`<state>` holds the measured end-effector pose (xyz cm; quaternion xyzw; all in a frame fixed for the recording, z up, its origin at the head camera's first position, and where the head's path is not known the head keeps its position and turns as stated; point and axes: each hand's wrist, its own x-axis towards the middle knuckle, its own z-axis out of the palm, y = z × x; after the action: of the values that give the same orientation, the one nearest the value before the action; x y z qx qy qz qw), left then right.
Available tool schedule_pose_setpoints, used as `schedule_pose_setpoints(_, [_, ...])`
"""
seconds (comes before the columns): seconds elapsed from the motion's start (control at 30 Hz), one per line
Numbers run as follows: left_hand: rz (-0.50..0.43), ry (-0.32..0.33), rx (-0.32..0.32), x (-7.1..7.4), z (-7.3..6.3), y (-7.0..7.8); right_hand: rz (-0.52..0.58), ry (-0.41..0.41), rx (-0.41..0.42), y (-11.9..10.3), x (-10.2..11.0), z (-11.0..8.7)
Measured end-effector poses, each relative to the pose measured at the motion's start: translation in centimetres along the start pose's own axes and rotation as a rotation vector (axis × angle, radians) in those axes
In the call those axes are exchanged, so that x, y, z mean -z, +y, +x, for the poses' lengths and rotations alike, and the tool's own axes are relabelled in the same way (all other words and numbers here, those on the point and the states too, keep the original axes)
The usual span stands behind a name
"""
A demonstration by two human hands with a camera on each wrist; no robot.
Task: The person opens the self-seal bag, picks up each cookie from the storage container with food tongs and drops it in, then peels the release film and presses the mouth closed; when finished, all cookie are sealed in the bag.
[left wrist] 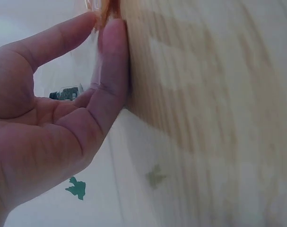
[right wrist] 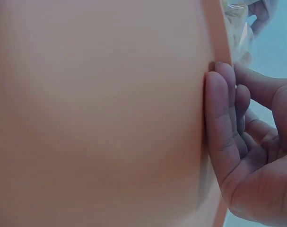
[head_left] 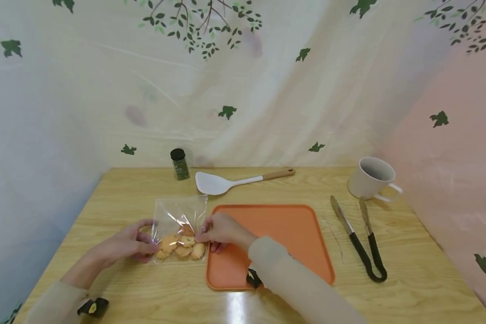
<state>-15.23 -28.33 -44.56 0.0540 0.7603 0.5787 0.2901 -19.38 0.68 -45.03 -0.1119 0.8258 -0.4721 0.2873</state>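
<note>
A clear plastic bag (head_left: 168,215) of cookies (head_left: 168,243) lies on the table, just left of the orange tray (head_left: 267,243). My left hand (head_left: 125,242) pinches its left edge between thumb and fingers; in the left wrist view a bit of the bag (left wrist: 98,5) shows at the fingertips (left wrist: 115,35). At the bag's right edge, my right hand (head_left: 226,229) pinches the plastic, reaching across the tray. The right wrist view has the right hand's curled fingers (right wrist: 218,109) close over the tray's edge, with the bag (right wrist: 239,35) beyond them.
Behind the bag stand a spice jar (head_left: 180,165) with a black lid and a white spatula (head_left: 213,183) with a wooden handle end, lying flat. Black-handled tongs (head_left: 360,252) lie right of the tray, near a mug (head_left: 368,182). A leaf-patterned curtain (head_left: 267,99) hangs behind the table.
</note>
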Motion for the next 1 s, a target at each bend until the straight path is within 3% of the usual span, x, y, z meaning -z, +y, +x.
schedule_pose_setpoints(0.2, [0.036,-0.016,0.008,0.2,0.3,0.4,0.192,-0.052,-0.028,0.4,0.7,0.0])
schedule_pose_setpoints(0.37, [0.182,0.015,0.028,0.9,-0.1,1.6,0.319,-0.113,-0.040,0.5,1.8,-0.4])
schedule_pose_setpoints(0.5, [0.424,0.077,-0.087,1.2,-0.6,3.5,0.349,-0.125,0.047,0.7,3.5,-1.1])
schedule_pose_setpoints(0.6, [0.607,0.192,-0.228,1.2,-1.0,5.1,0.310,-0.090,0.155,0.4,5.6,-2.3])
schedule_pose_setpoints(0.7, [0.734,0.333,-0.354,1.0,-1.6,6.7,0.172,0.004,0.256,-0.1,8.3,-4.3])
schedule_pose_setpoints(0.9, [1.078,0.624,-0.628,0.8,-2.3,8.7,-0.122,0.310,0.418,-0.6,13.9,-10.1])
schedule_pose_setpoints(1.0, [1.210,0.707,-0.637,1.0,-2.5,9.4,-0.265,0.471,0.567,-0.3,15.9,-12.5])
